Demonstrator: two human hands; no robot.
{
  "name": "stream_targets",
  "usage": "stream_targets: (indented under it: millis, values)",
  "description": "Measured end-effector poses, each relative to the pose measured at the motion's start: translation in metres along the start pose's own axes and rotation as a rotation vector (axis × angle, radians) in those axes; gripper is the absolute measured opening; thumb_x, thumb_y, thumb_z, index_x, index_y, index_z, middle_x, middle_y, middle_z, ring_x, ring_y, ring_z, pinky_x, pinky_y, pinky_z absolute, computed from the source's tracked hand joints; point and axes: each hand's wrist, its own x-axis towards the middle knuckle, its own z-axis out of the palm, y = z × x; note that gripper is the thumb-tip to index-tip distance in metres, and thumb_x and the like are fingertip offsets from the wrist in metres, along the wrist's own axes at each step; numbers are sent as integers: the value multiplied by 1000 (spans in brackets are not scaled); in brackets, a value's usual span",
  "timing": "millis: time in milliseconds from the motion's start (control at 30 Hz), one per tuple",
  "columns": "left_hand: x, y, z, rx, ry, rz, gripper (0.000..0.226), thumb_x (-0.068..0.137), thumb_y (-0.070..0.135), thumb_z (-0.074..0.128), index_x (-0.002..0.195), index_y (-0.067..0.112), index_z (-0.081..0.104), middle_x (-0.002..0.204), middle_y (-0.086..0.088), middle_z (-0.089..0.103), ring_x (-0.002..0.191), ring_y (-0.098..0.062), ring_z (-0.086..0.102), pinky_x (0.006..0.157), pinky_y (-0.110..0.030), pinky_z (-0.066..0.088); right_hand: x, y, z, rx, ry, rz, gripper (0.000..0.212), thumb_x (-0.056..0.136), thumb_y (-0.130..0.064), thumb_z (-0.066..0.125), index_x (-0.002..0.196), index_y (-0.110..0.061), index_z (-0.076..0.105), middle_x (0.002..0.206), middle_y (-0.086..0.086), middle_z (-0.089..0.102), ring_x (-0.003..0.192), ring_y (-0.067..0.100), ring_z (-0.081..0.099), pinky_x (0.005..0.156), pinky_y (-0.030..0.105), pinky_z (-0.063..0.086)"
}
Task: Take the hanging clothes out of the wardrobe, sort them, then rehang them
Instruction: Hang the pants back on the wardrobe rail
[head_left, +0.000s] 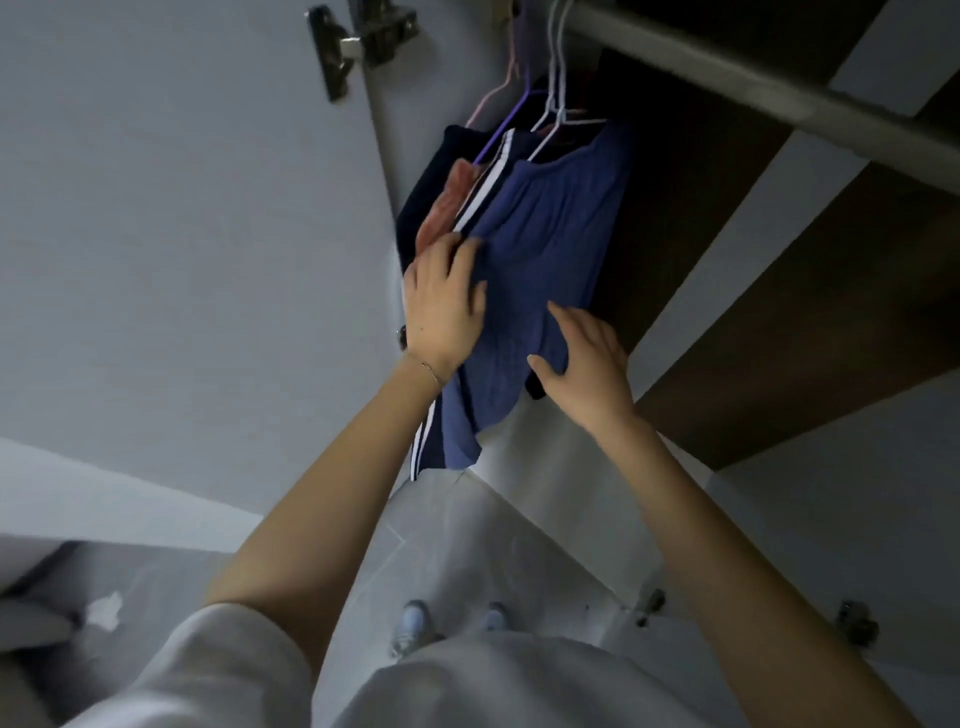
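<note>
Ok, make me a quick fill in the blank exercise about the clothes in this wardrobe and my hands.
1. The front garment, under the left hand and the right hand, is ____ in colour.
2. Everything hangs from the rail on thin ____.
3. The navy garment beside it has ____ stripes.
4. The thin bracelet sits on the ____ wrist.
Missing words: blue, hangers, white, left.

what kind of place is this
Probably a bedroom or dressing area, at an open wardrobe: clothes on wire hangers hang from a metal rail, next to a hinged white door.
</note>
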Motion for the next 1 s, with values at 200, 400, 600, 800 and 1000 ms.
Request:
stream_targets:
  millis: [200, 400, 600, 800, 1000]
  values:
    - [-119, -42, -40, 70, -167, -147, 51, 96, 29, 46, 144, 12, 48, 152, -14, 41, 139, -33, 38, 115, -54, 21, -39, -58, 55, -81, -173, -92, 64, 89, -34, 65, 146, -17, 42, 148, 9, 43, 137, 31, 36, 110, 50, 31]
    - [-235, -91, -90, 109, -242, -404, 60, 96, 49, 33, 146, 17, 45, 155, -10, 39, 144, -32, 32, 118, -52, 16, -90, -124, 109, -124, -328, -219, 61, 93, -34, 61, 148, -18, 40, 150, 9, 38, 140, 30, 30, 115, 48, 23]
    - [-345, -142, -167, 167, -157, -586, 63, 95, 53, 32, 145, 17, 46, 153, -9, 41, 143, -32, 33, 117, -56, 21, -160, -214, 164, -154, -450, -392, 63, 95, -37, 57, 150, -18, 34, 151, 10, 38, 139, 31, 31, 115, 45, 24]
    - [-472, -187, -258, 247, -81, -791, 70, 93, 58, 27, 147, 17, 44, 155, -9, 38, 146, -32, 28, 119, -54, 14, -253, -317, 218, -125, -577, -517, 64, 95, -37, 56, 152, -21, 31, 157, 10, 27, 144, 29, 22, 118, 42, 16]
    - [-594, -224, -326, 326, -20, -1005, 64, 96, 54, 39, 148, 17, 42, 158, -9, 33, 147, -31, 25, 119, -55, 9, -332, -408, 274, -108, -673, -647, 67, 94, -41, 57, 153, -22, 31, 159, 10, 24, 147, 28, 18, 120, 43, 13]
